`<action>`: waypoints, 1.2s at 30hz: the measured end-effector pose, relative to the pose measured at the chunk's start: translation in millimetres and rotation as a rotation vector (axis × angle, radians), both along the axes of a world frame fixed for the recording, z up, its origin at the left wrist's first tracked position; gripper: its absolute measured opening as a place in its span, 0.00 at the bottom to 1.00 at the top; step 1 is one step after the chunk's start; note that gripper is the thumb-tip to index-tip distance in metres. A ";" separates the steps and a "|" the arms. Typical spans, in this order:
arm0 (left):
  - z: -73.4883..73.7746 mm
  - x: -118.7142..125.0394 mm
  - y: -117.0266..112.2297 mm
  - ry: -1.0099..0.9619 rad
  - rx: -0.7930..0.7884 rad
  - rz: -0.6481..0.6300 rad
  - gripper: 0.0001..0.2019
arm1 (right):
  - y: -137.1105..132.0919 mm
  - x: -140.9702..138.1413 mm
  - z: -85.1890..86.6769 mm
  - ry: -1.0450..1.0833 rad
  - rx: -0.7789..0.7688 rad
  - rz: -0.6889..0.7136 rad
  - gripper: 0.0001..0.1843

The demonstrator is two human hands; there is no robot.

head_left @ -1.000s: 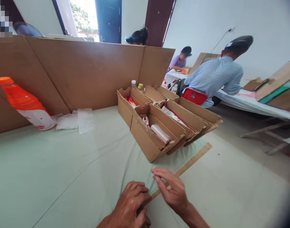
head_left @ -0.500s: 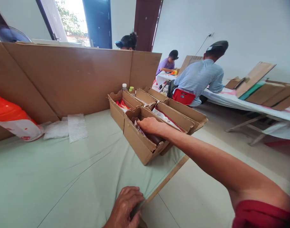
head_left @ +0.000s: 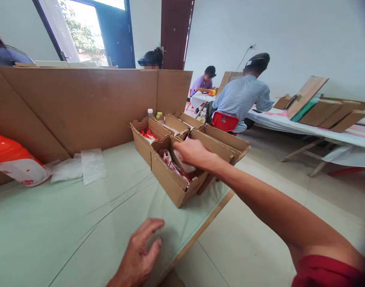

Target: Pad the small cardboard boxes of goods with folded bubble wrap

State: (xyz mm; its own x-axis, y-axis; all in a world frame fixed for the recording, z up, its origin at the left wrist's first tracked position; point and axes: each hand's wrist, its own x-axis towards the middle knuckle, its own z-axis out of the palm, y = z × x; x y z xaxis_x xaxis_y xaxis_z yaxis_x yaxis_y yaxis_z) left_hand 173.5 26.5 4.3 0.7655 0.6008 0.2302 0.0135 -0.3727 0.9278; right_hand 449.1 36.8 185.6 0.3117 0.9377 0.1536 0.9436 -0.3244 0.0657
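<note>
My right hand (head_left: 193, 153) is over the nearest box (head_left: 170, 179) of a cluster of open cardboard boxes, its fingers closed on a whitish packet (head_left: 181, 160) that is partly hidden under the hand. Red-and-white printed packets (head_left: 172, 164) lie inside that same box, left of the hand. Above the pale green tablecloth (head_left: 110, 215), near the table's front edge, my left hand (head_left: 142, 249) is open and holds nothing, thumb apart from the fingers.
A cardboard partition (head_left: 95, 107) stands along the back. At left are an orange-and-white bottle (head_left: 17, 159) and bubble wrap (head_left: 94, 165). Two small bottles (head_left: 150, 113) stand behind the boxes. Other people sit beyond, one in a light blue shirt (head_left: 240, 99).
My right hand has risen slightly out of the box with the whitish packet, uncovering printed packets. My left hand has moved left, away from the table edge, and its fingers have spread.
</note>
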 end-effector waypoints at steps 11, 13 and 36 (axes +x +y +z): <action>73.8 39.7 19.6 -0.317 -0.672 0.183 0.26 | -39.1 -3.1 37.2 0.723 0.422 0.495 0.16; 56.4 24.1 23.2 -0.274 -0.740 0.262 0.25 | -30.0 50.1 25.0 0.639 0.498 0.287 0.13; 91.9 42.8 39.8 -0.466 -0.634 0.238 0.33 | -53.8 -31.4 22.5 0.425 0.595 0.439 0.10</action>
State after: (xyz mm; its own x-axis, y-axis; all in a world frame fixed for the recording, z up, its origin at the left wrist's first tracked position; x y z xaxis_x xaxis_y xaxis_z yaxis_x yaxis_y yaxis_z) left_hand 216.3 66.3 96.2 0.5109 0.8578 0.0555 -0.4125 0.1880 0.8914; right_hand 417.7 -16.9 208.1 0.0816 0.7872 0.6112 0.8976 0.2085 -0.3884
